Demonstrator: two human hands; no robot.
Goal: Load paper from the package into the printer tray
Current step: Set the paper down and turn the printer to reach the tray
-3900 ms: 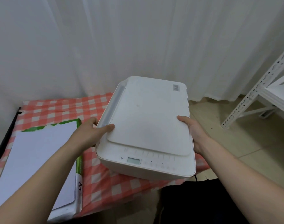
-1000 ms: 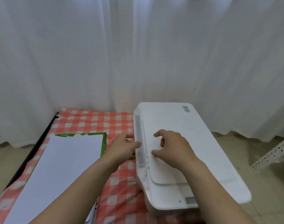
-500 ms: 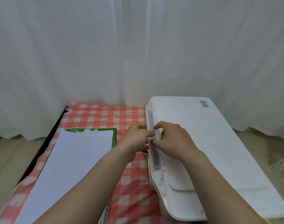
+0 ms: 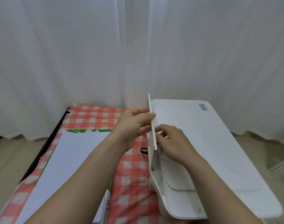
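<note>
A white printer (image 4: 202, 143) lies on the right of a red-checked table, its rear edge turned to the left. Its white tray flap (image 4: 151, 120) stands raised, nearly upright, along that left edge. My left hand (image 4: 133, 126) pinches the flap from the left, thumb and fingers on it. My right hand (image 4: 173, 143) rests against the flap's right side at the slot, fingers curled. An open green paper package (image 4: 89, 131) lies to the left, with a white paper stack (image 4: 70, 159) showing on top.
The red-checked tablecloth (image 4: 133, 175) covers the table, whose dark left edge (image 4: 46, 147) borders the floor. A small black ring (image 4: 144, 150) lies on the cloth beside the printer. White curtains hang behind. A white metal rack (image 4: 281, 167) shows at the far right.
The tray flap, flat against the printer half a second ago, now stands raised between my hands. Earlier the printer was turned and set down on the table.
</note>
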